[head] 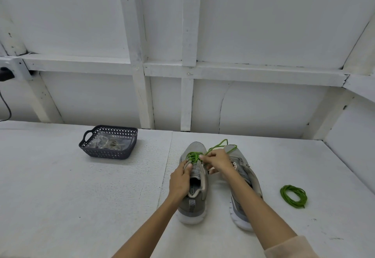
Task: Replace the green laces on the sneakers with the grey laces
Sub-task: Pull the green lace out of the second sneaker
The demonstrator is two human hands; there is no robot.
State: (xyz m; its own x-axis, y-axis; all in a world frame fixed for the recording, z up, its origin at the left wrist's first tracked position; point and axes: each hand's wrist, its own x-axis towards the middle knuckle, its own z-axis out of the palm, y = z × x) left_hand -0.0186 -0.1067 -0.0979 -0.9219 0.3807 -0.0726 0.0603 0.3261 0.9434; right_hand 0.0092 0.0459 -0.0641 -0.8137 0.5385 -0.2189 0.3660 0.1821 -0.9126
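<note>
Your right fingers (203, 157) are curled together and pinch the green lace (193, 155) just above the upper eyelets. The pinch itself is hidden under the fingertips. The rest of your right hand (218, 161) arches over the gap between the two shoes.

Your left fingers (184, 164) curl over the collar of the left-hand sneaker (192, 203), and the thumb lies on the tongue. Your left hand (180, 178) covers that side of the opening, so the lower eyelets there cannot be made out.

From the pinch, the loose run of lace leads off toward 1 o'clock and loops over the toe of the second sneaker (246, 173). That shoe stands just beside the first, at its 3 o'clock. Your right wrist and forearm cover its middle, so only the toe, part of the side and the heel show, and its lacing cannot be read.

Further out at 3 o'clock, well apart from the shoes, a coiled green lace (293, 196) lies on the white desk (81, 197).

At 10 o'clock sits a dark lattice basket (109, 150). It holds a clear wrapper with what look like the grey laces (112, 143), blurred by the plastic.

At 5 o'clock, the bottom edge cuts off your pale sleeve (290, 247).

At 9 o'clock, a black plug (5, 74) and its cable are clipped by the left edge.
</note>
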